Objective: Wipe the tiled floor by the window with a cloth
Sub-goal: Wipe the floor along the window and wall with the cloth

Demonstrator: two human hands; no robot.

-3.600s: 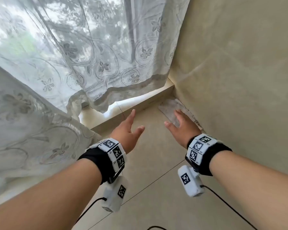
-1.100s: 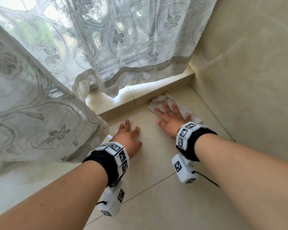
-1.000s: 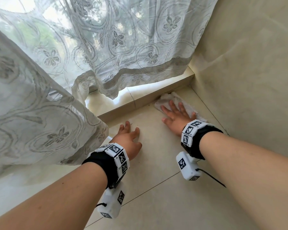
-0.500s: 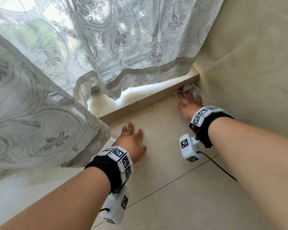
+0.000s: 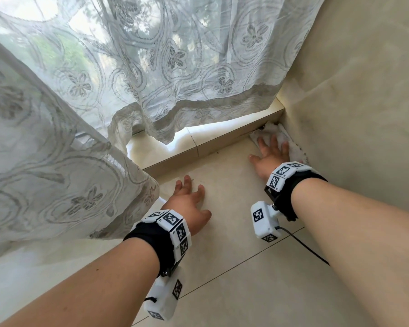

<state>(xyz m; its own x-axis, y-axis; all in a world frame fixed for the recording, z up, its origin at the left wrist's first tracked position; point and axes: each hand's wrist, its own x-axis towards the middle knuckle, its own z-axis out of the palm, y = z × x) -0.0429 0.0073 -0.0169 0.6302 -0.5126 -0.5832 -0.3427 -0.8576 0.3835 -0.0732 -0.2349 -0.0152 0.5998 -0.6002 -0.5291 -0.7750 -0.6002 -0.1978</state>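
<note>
Head view shows the right hand (image 5: pixel 270 156) pressing flat on the cloth (image 5: pixel 293 147) in the floor (image 5: pixel 234 267) corner. Left hand (image 5: pixel 189 204) rests flat, holding nothing. Next, wipe back out.

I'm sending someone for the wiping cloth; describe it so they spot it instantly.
Follow the beige wall down to the corner by the ledge. The cloth is the crumpled white rag there under the right hand, plain, unlike the sheer patterned curtain.
</note>
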